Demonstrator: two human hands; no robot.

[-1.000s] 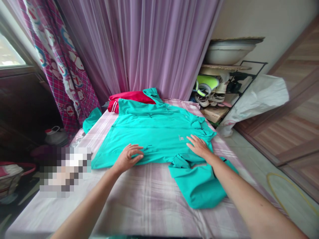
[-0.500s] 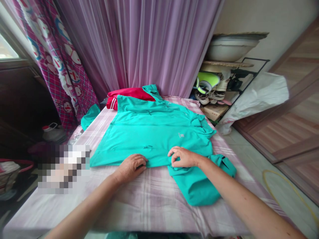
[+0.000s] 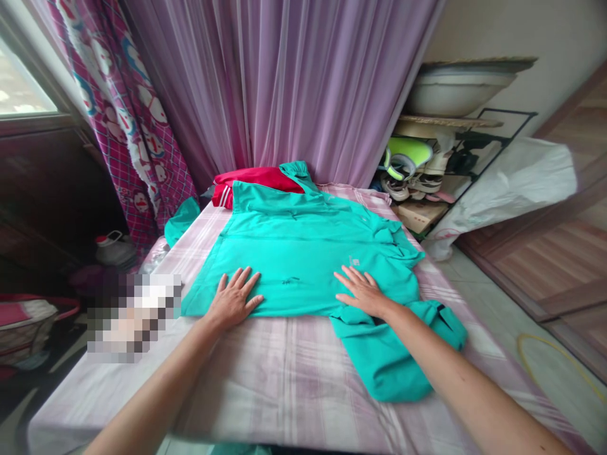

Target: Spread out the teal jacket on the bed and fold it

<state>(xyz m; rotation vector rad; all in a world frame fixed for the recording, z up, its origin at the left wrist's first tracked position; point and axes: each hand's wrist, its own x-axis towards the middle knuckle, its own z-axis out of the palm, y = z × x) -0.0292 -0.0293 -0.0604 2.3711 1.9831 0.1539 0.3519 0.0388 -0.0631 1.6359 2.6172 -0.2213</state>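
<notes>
A teal jacket (image 3: 303, 246) lies spread flat on a bed covered by a pink checked sheet (image 3: 279, 373). My left hand (image 3: 232, 298) rests flat on the jacket's near edge, fingers spread. Flat and open too, my right hand (image 3: 363, 292) presses on the jacket a little to the right, beside a small white logo. One teal sleeve (image 3: 398, 347) is folded over and lies on the sheet under my right forearm. Neither hand holds anything.
A red garment (image 3: 251, 179) lies at the far end of the bed by purple curtains. A shelf with shoes (image 3: 412, 174) and a white basin stands at the right, a white bag (image 3: 502, 189) beside it. A plastic jug (image 3: 114, 248) sits on the floor at the left.
My right hand, pinched on the jacket's hem half a second ago, has opened flat on the fabric. My left hand has slid up and spread its fingers.
</notes>
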